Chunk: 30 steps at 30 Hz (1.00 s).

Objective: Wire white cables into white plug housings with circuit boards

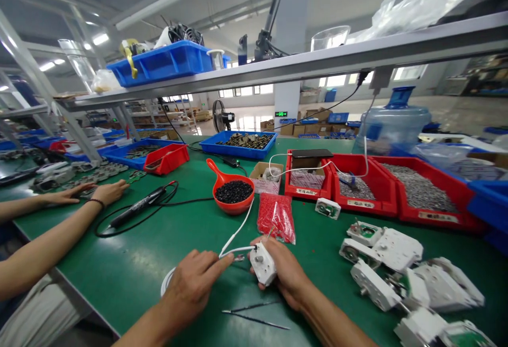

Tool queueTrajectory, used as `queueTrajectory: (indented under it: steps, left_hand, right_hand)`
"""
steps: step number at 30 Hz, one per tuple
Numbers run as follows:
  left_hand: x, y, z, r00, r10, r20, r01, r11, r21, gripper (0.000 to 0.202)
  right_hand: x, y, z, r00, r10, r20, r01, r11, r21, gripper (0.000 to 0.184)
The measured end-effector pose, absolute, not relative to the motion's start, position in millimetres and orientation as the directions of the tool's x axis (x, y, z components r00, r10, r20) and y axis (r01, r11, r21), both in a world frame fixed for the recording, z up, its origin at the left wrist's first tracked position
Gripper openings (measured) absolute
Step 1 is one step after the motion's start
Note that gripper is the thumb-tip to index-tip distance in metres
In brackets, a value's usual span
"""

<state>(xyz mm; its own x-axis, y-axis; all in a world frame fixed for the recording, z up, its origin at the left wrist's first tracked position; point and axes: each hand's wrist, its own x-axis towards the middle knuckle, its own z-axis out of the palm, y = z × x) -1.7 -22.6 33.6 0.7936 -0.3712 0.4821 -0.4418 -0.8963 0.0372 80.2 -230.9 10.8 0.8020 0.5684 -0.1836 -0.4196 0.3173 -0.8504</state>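
My right hand (288,267) is closed around a small white plastic housing (262,266) with a metal shaft on its face. A white cable (237,232) loops beside the housing, and one strand meets its upper left edge. My left hand (196,277) pinches this cable near its end, just left of the housing. Part of a white cable coil (165,282) shows behind that hand. Below and between my hands, a pair of black tweezers (256,318) lies on the green tabletop (146,265).
Several white housings (397,246) lie at the right. Ahead are an orange scoop (234,207) of black parts, a bag of red parts (277,217) and red bins (365,207). A black electric screwdriver (137,207) lies left. Another person's hands (107,192) work farther left. A shelf (278,69) spans above.
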Motion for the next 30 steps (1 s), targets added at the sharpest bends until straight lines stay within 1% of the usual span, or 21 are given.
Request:
queueTrajectory:
  steps: [2,3,4,5,7,8,10,13,18,22,24,30]
  left_hand:
    - [2,-21,54,0.886,-0.231,0.402,-0.364,-0.883,0.295,0.031]
    - [6,-21,64,0.932,-0.175,0.316,-0.305,-0.851,0.427,0.028]
    - [12,-21,72,0.965,-0.147,0.215,-0.242,-0.811,0.533,0.026]
    - [18,-22,78,0.984,-0.141,0.113,-0.18,-0.772,0.609,0.027]
    - [29,-24,81,0.987,-0.158,-0.037,-0.086,-0.702,0.707,0.028]
    - [32,-26,80,0.983,-0.165,-0.081,-0.05,-0.664,0.746,0.029]
    - [34,-30,71,0.979,-0.17,-0.112,-0.008,-0.583,0.812,0.029]
    - [30,-37,58,0.983,-0.157,-0.098,0.008,-0.493,0.87,0.031]
    - [26,-43,50,0.986,-0.111,-0.128,0.075,-0.39,0.918,0.036]
    - [29,-40,49,0.981,-0.152,-0.122,0.056,-0.378,0.924,0.033]
    - [30,-38,48,0.979,-0.168,-0.118,0.048,-0.374,0.926,0.031]
    - [29,-40,40,0.988,-0.124,-0.093,0.041,-0.372,0.927,0.032]
  right_hand:
    - [81,-230,9,0.807,0.58,-0.108,-0.357,0.334,-0.872,0.039]
    - [80,-230,8,0.8,0.594,-0.079,-0.342,0.345,-0.874,0.04]
    - [79,-229,9,0.796,0.604,-0.053,-0.328,0.356,-0.875,0.041]
    - [78,-229,9,0.794,0.607,-0.036,-0.317,0.364,-0.876,0.041]
    - [76,-228,10,0.801,0.598,-0.017,-0.298,0.373,-0.879,0.043]
    - [75,-228,10,0.807,0.59,-0.009,-0.286,0.378,-0.88,0.043]
    - [73,-227,9,0.822,0.569,0.014,-0.262,0.4,-0.878,0.044]
    - [71,-225,9,0.843,0.536,0.054,-0.241,0.465,-0.852,0.041]
    - [68,-225,10,0.854,0.515,0.07,-0.257,0.535,-0.805,0.034]
    - [68,-226,10,0.82,0.568,0.064,-0.298,0.52,-0.801,0.034]
    - [69,-227,10,0.815,0.576,0.066,-0.299,0.515,-0.804,0.035]
    - [68,-227,8,0.798,0.6,0.054,-0.286,0.456,-0.843,0.042]
